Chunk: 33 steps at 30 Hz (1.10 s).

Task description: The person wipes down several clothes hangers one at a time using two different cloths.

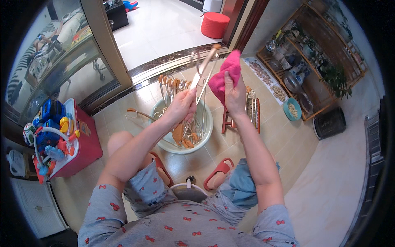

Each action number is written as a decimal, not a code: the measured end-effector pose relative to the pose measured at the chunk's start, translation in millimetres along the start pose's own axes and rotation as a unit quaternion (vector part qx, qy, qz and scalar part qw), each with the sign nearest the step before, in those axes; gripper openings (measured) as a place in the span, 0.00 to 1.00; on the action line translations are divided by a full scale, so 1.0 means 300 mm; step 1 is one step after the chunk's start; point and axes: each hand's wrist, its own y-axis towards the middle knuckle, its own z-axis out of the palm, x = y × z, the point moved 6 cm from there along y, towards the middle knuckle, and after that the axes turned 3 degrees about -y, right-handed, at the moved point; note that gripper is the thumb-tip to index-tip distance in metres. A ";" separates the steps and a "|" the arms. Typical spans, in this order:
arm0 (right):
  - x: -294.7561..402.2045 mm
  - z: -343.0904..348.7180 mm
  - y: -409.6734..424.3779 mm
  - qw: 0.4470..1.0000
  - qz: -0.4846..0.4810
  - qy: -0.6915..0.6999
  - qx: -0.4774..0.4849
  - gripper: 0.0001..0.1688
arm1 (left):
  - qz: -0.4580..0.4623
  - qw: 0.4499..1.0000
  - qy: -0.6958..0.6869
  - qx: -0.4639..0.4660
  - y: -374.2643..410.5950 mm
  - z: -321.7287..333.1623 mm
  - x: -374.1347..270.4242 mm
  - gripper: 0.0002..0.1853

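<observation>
A clothes hanger [202, 71] with metal wire and a brown end is gripped in my left hand [182, 105], raised over the basin; its upper part is blurred. My right hand [235, 97] holds a bunched pink cloth [227, 72] just right of the hanger, with a small gap between them. Below my left hand stands a pale green round basin [208, 126] crowded with several metal hangers with brown ends [186, 140]. Some stick up past its far rim, and one leans out to the left. My left forearm hides part of the basin.
Right of the basin, more hangers lie on a low reddish wooden stool [224, 123]. A pink toy-filled box [89, 148] stands left. Between my feet is a bucket [189, 193]. A plant shelf [296, 105], teal bowl [287, 115] and black bin [330, 123] line the right.
</observation>
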 end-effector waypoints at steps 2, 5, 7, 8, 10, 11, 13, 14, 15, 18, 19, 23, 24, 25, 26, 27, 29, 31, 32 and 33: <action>0.045 0.058 -0.010 0.994 -0.081 0.034 0.062 0.20 | -0.019 1.000 0.012 0.011 -0.009 0.039 0.027 0.21; 0.031 0.101 -0.021 0.983 -0.017 -0.162 0.082 0.28 | -0.055 0.996 0.067 0.023 -0.036 0.079 0.052 0.21; 0.007 0.092 -0.018 0.974 0.022 -0.202 0.097 0.29 | -0.069 0.987 0.139 0.037 -0.037 0.061 0.059 0.22; 0.000 0.079 -0.014 0.969 0.006 -0.226 0.100 0.29 | -0.074 0.981 0.174 0.044 -0.034 0.053 0.055 0.22; -0.011 0.063 -0.013 0.956 -0.011 -0.272 0.110 0.29 | -0.085 0.965 0.238 0.069 -0.033 0.040 0.035 0.24; -0.004 0.059 -0.017 0.948 -0.011 -0.295 0.118 0.29 | -0.083 0.956 0.271 0.070 -0.027 0.030 0.038 0.23; -0.016 0.058 -0.028 0.934 -0.018 -0.332 0.130 0.30 | -0.102 0.938 0.322 0.074 -0.028 0.009 0.044 0.24; -0.014 0.055 -0.033 0.933 -0.035 -0.335 0.127 0.30 | -0.107 0.935 0.329 0.082 -0.026 -0.001 0.058 0.24; -0.010 0.051 -0.038 0.931 -0.052 -0.338 0.124 0.30 | -0.111 0.931 0.336 0.090 -0.021 -0.015 0.077 0.24; 0.035 0.037 -0.046 0.890 -0.176 -0.405 0.116 0.22 | -0.136 0.914 0.364 0.119 -0.037 -0.016 0.080 0.22; 0.033 0.043 -0.057 0.865 -0.209 -0.436 0.132 0.19 | -0.145 0.915 0.357 0.121 -0.043 -0.015 0.083 0.22; 0.111 0.098 -0.098 0.819 -0.351 -0.431 0.143 0.15 | -0.122 0.933 0.335 0.048 -0.012 -0.146 0.108 0.22; 0.128 0.107 -0.115 0.811 -0.389 -0.414 0.136 0.16 | -0.111 0.932 0.343 0.023 0.001 -0.170 0.095 0.22; 0.123 0.118 -0.134 0.813 -0.404 -0.394 0.145 0.21 | -0.066 0.941 0.331 -0.040 0.011 -0.201 0.068 0.23; 0.120 0.143 -0.141 0.843 -0.360 -0.366 0.161 0.21 | -0.021 0.949 0.297 -0.102 0.054 -0.301 0.091 0.23; 0.107 0.144 -0.150 0.870 -0.306 -0.347 0.171 0.21 | -0.043 0.966 0.230 -0.111 0.049 -0.310 0.057 0.23; 0.011 0.158 -0.151 0.914 -0.168 -0.311 0.201 0.21 | -0.042 0.978 0.154 -0.135 0.030 -0.318 0.001 0.23; -0.068 0.194 -0.156 0.929 -0.091 -0.280 0.224 0.23 | 0.005 0.978 0.133 -0.159 0.023 -0.320 -0.029 0.23; -0.101 0.213 -0.157 0.934 -0.053 -0.263 0.236 0.24 | 0.020 0.981 0.125 -0.148 0.025 -0.311 -0.034 0.22; -0.116 0.235 -0.154 0.940 -0.054 -0.222 0.254 0.33 | 0.036 0.983 0.117 -0.136 0.030 -0.299 -0.038 0.22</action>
